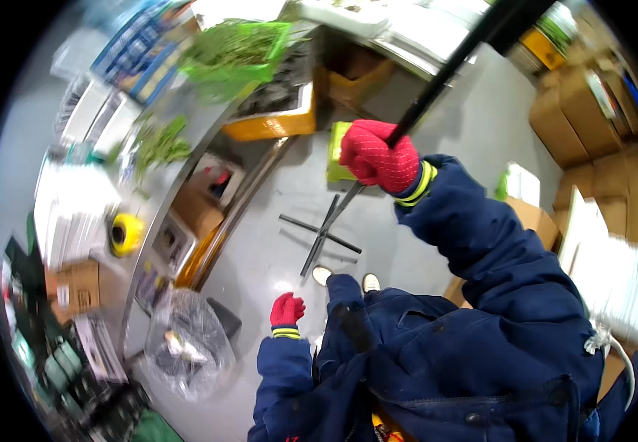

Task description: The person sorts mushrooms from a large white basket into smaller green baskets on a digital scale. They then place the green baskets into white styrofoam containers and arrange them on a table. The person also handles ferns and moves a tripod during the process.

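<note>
My right hand (379, 157), in a red knit glove, is wrapped around a black metal pole (435, 77). The pole slants from the upper right down to a cross-shaped base (320, 232) of dark bars, low over or on the grey floor. It looks like an upright stand seen from above. Down at my left side hangs my left hand (287, 309), also in a red glove. Its fingers look curled, and I see nothing in them. A lime-green plastic step stool (340, 154) is partly hidden behind my right hand.
A metal table (155, 221) along the left carries a green basket of leafy stems (236, 50), white foam stacks and a yellow tape roll (126, 235). A clear plastic bag (186, 342) of refuse sits below. Cardboard boxes (589, 121) and white sheets (623, 282) stand at the right.
</note>
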